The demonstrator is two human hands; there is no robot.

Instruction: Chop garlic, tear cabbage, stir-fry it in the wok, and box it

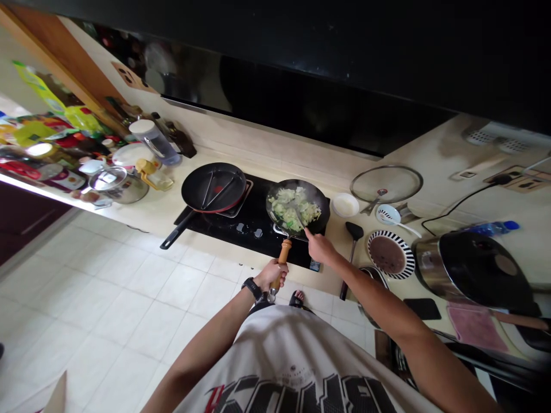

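Holding the heavy-looking pan (299, 192) by its wooden handle (282, 258) on the black hob (228, 235), left hand (267, 275) wraps tight; right hand (321, 248) pinches what looks like a thin spatula (299, 218) among soft cabbage (289, 209).

**bright, wide and bent at the edges**

the scene is brightly lit, with the strongest light at the left, where glare runs along the edge of the bench (142, 209) and washes out the packets (38, 135). the floor tiles (142, 298) look pale, with only faint shadows. the range hood (301, 97) is the darkest area, its glossy face showing dim reflections. the wide lens bends straight lines toward the frame edges, and the packets and the lower right corner go soft. the pan (297, 209) in the middle stays fairly sharp, and the glass lid (385, 183) carries a thin highlight.
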